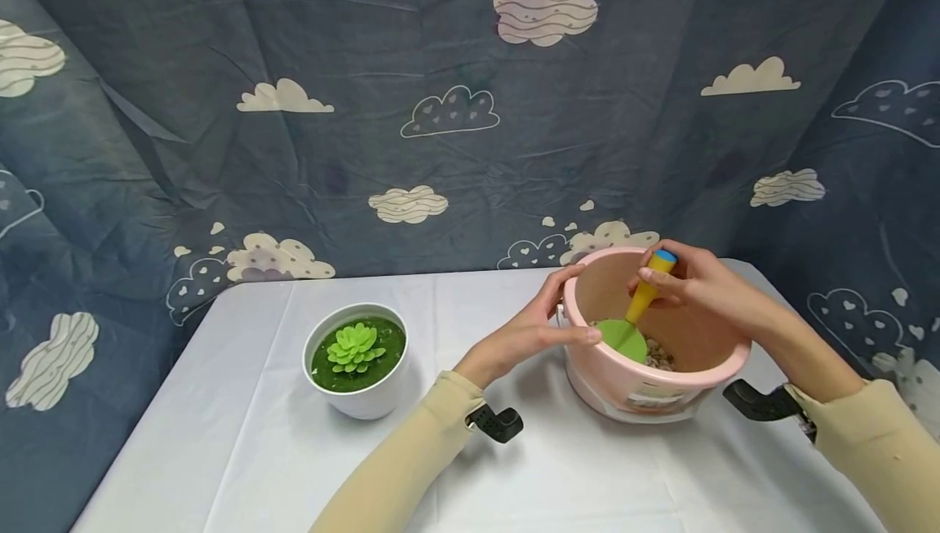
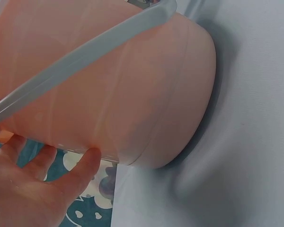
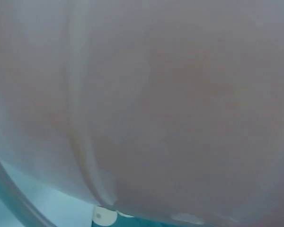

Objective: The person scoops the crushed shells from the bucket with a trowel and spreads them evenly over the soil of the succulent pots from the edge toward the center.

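In the head view, a pink bucket (image 1: 661, 390) with a pale handle stands on the table at the right, with small pebbles (image 1: 661, 355) inside at the bottom. My right hand (image 1: 683, 276) reaches over its rim and grips a toy shovel by its yellow handle (image 1: 642, 298). The shovel's green blade (image 1: 622, 340) points down into the bucket near the pebbles. At the bucket's left side is my left hand (image 1: 523, 337), its thumb along the near rim and its fingers extended. The left wrist view has these fingers (image 2: 80, 175) against the outer wall. Only the bucket's wall (image 3: 180, 118) fills most of the right wrist view; the right hand is hidden there.
A white pot (image 1: 367, 398) with a green succulent (image 1: 354, 348) stands left of my left arm. Both are on a white-covered table (image 1: 242, 402). A dark curtain (image 1: 352, 166) with cloud prints hangs behind and along the sides.
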A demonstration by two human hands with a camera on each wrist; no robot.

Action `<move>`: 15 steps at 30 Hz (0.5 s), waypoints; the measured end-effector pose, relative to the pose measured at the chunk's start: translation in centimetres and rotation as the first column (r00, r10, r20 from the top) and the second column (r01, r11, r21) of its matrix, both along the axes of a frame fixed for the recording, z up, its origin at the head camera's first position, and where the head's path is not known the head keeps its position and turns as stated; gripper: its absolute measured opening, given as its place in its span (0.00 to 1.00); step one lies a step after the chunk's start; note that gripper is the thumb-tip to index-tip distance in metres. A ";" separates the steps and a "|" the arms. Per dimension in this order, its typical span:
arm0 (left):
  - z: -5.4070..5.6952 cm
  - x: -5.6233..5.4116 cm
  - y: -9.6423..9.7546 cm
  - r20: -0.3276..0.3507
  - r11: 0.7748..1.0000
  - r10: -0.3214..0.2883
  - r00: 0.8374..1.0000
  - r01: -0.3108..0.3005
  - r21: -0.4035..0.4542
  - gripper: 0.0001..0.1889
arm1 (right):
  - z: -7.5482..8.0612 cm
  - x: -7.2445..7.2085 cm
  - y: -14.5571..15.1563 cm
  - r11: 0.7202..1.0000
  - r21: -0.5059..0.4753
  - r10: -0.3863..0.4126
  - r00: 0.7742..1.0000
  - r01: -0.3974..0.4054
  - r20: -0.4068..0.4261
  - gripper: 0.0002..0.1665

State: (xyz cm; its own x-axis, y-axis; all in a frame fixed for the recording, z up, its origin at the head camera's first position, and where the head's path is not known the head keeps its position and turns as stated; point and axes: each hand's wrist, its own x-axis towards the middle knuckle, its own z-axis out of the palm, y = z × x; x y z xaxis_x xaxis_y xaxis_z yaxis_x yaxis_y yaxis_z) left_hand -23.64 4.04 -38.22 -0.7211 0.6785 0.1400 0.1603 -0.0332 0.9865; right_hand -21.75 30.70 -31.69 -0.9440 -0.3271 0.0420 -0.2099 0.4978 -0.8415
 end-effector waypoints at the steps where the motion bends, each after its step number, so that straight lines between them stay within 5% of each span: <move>1: 0.0 0.0 0.0 0.001 1.000 -0.001 1.000 0.001 0.001 0.45 | 0.0 -0.1 0.0 1.000 0.002 0.005 1.000 -0.005 0.007 0.16; 15: 0.0 -0.1 0.0 0.021 1.000 0.011 1.000 -0.011 0.005 0.44 | 0.3 -0.6 0.4 0.998 0.006 0.069 0.988 -0.070 0.136 0.20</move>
